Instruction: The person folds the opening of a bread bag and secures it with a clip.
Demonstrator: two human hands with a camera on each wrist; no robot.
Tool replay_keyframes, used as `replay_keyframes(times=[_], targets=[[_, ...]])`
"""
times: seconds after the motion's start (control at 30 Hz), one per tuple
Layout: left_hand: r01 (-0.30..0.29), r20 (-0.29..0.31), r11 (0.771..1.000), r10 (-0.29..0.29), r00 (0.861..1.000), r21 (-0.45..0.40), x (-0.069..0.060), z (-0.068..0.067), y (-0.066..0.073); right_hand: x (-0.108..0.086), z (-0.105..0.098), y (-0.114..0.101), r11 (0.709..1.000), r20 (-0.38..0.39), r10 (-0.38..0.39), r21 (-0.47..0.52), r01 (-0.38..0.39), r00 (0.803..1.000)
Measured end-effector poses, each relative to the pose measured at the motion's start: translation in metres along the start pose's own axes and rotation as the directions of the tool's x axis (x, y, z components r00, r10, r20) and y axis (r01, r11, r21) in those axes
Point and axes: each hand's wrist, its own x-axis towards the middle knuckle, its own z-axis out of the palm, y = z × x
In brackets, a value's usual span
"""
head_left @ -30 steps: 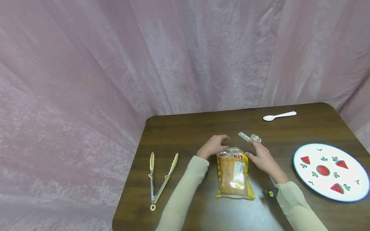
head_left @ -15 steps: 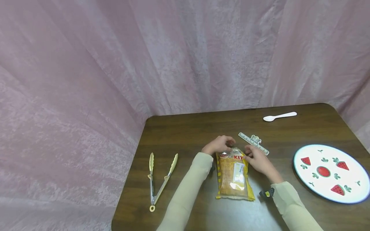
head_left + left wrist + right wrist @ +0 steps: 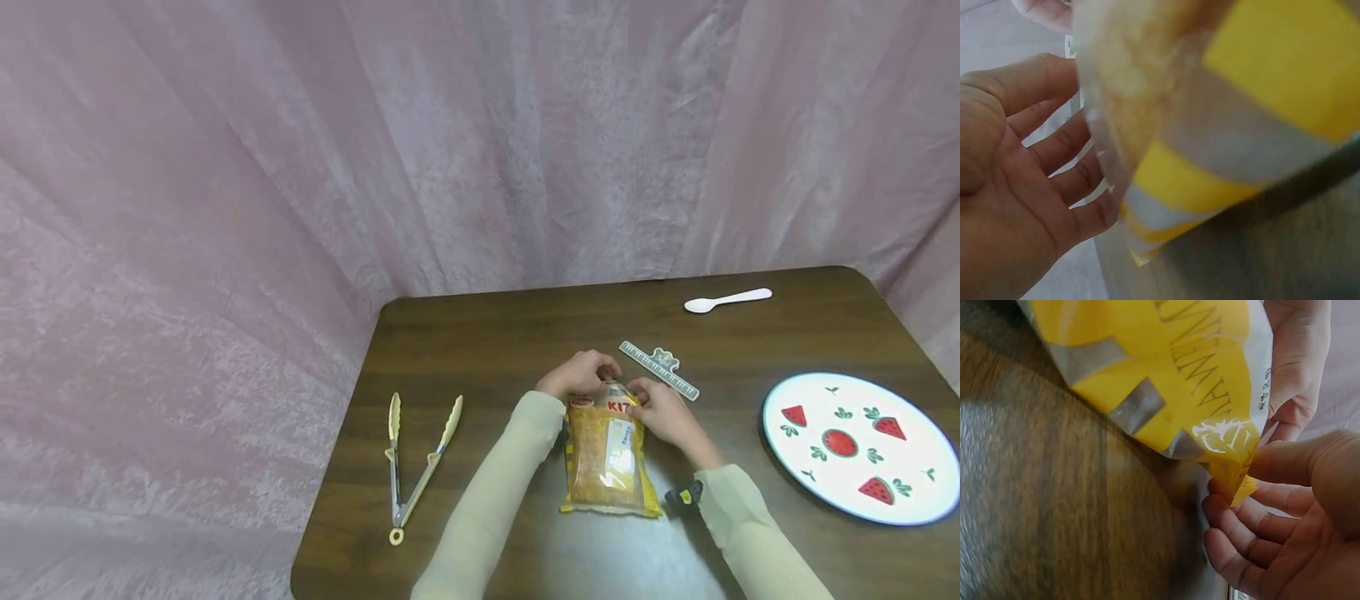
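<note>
A yellow and clear bag of bread (image 3: 596, 458) lies flat on the table, its printed top edge away from the body. At the left part of that edge, the left hand (image 3: 581, 374) pinches the plastic; in the left wrist view the thumb and fingertips of this hand (image 3: 1029, 150) meet the rim of the bag (image 3: 1191, 169). The right hand (image 3: 667, 414) holds the top right corner. Up close in the right wrist view, thumb and fingers of the right hand (image 3: 1291, 512) grip the yellow corner of the bag (image 3: 1147, 375).
Just beyond the right hand lies a ruler-like clip (image 3: 662, 367). A white spoon (image 3: 727, 301) is near the far edge. Spread tongs (image 3: 405, 500) lie at the left, and an oval plate with fruit pictures (image 3: 832, 475) is at the right. Pink curtains hang behind the table.
The right hand has come away from the clip, leftward onto the bag's corner. The left hand has shifted slightly right along the top edge, and both hands have taken hold of the plastic.
</note>
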Motion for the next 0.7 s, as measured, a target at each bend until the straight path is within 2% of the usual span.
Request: replay_keyframes(times=[0.5, 0.7], targets=[[0.059, -0.040, 0.997, -0.061, 0.997, -0.046, 0.0049, 0.0097, -0.0020, 0.0009, 0.0017, 0.0008, 1.000, -0.029, 0.024, -0.015, -0.025, 0.999], [0.064, -0.046, 0.997, -0.066, 0.997, -0.047, 0.0042, 0.0096, -0.0021, -0.0009, -0.0017, 0.0008, 0.999, -0.041, 0.005, -0.032, -0.006, 0.999]])
